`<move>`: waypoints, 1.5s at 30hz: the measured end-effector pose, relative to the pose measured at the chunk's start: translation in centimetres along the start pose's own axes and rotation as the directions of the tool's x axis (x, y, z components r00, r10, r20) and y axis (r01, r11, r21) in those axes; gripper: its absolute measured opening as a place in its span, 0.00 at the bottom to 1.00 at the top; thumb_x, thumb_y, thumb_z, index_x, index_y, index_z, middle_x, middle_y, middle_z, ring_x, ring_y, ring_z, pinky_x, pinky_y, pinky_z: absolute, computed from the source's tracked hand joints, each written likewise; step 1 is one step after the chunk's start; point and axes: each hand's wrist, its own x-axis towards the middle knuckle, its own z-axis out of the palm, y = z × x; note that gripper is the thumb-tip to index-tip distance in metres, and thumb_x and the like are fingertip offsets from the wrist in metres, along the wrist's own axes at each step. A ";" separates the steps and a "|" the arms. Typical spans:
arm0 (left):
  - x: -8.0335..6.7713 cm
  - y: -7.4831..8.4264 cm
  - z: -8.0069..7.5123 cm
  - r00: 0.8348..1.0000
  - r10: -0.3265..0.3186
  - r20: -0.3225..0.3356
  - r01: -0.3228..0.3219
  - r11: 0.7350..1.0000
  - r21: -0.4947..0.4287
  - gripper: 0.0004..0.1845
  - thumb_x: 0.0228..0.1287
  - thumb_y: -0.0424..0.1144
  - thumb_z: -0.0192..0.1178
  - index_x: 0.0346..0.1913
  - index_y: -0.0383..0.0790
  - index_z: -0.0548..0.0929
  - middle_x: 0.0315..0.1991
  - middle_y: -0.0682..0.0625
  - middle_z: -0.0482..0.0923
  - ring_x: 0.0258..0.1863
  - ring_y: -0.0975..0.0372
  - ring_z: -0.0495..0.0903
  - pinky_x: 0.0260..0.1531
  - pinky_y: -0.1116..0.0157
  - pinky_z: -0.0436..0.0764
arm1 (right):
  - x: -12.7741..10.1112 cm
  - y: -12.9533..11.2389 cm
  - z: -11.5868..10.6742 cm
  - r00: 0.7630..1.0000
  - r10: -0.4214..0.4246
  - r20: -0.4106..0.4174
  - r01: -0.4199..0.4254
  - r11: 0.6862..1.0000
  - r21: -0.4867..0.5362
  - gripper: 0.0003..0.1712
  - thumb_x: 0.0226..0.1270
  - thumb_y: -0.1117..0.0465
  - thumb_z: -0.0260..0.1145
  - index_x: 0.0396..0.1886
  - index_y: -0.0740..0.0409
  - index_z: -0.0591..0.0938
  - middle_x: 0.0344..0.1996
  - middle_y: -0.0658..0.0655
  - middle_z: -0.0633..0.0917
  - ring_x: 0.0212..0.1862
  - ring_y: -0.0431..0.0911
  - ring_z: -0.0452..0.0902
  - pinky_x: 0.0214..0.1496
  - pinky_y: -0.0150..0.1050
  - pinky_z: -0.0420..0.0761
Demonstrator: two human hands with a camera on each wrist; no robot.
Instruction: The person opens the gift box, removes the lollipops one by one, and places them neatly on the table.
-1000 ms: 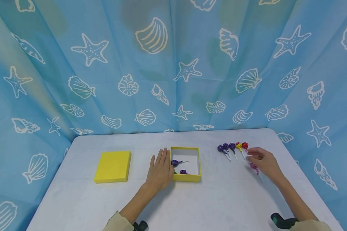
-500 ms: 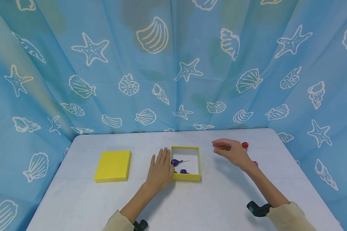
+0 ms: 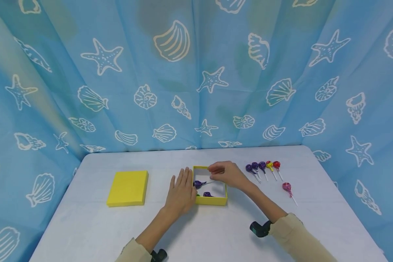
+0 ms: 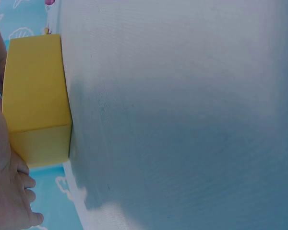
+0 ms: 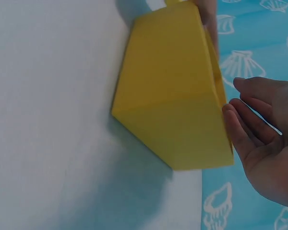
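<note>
My left hand (image 3: 181,193) lies with straight fingers along the left side of an open yellow box (image 3: 213,201), touching it. Inside the box are two purple-wrapped lollipops (image 3: 198,184) and a bit of green wrapper, partly covered by that hand. My right hand (image 3: 227,174) is over the box's back right part, fingers loosely bent. In the right wrist view, this hand (image 5: 273,148) shows nothing between thumb and fingers, with its fingertips right at the box's rim. The left wrist view shows the outer walls of the box (image 4: 36,81).
A yellow lid (image 3: 127,189) lies on the white table to the left. At the right, a row of several lollipops (image 3: 262,165), purple, yellow and red, lies near the back. A pink lollipop (image 3: 286,187) lies in front of them. A blue seashell curtain (image 3: 196,91) hangs behind.
My right hand has moved left from beside the red and pink lollipops, past the row, to over the box. The left hand and box have stayed in place.
</note>
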 end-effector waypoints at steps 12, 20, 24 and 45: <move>-0.1 -0.3 0.2 1.000 0.022 -0.010 -0.022 1.000 0.002 0.33 0.78 0.46 0.39 0.78 0.30 0.52 0.78 0.39 0.48 0.78 0.48 0.45 0.72 0.44 0.46 | 2.4 -1.1 2.7 0.993 0.021 0.119 -0.010 0.995 -0.095 0.15 0.65 0.66 0.70 0.51 0.63 0.86 0.45 0.58 0.87 0.47 0.47 0.83 0.53 0.42 0.81; -0.2 -0.4 0.3 1.000 0.027 -0.003 -0.027 1.000 -0.004 0.33 0.79 0.45 0.39 0.78 0.30 0.52 0.79 0.39 0.48 0.78 0.49 0.44 0.72 0.45 0.45 | 3.1 -0.8 4.0 0.984 0.007 0.179 0.017 0.992 -0.129 0.13 0.63 0.67 0.72 0.48 0.61 0.87 0.42 0.54 0.88 0.43 0.44 0.84 0.48 0.38 0.82; -0.2 -0.4 0.4 1.000 0.028 -0.006 -0.028 1.000 -0.006 0.33 0.79 0.45 0.39 0.78 0.30 0.52 0.79 0.39 0.48 0.78 0.49 0.44 0.72 0.45 0.45 | 3.3 -1.0 4.2 0.981 0.040 0.189 -0.005 0.984 -0.179 0.12 0.62 0.68 0.72 0.46 0.59 0.87 0.38 0.50 0.87 0.40 0.42 0.82 0.47 0.39 0.82; -0.2 -0.3 0.0 1.000 0.023 0.003 -0.022 1.000 -0.007 0.33 0.79 0.46 0.39 0.78 0.30 0.51 0.79 0.39 0.47 0.78 0.49 0.43 0.72 0.45 0.45 | 4.0 -0.9 4.4 0.964 0.055 0.261 0.018 0.963 -0.269 0.11 0.62 0.68 0.73 0.44 0.57 0.87 0.36 0.48 0.85 0.38 0.41 0.80 0.46 0.38 0.81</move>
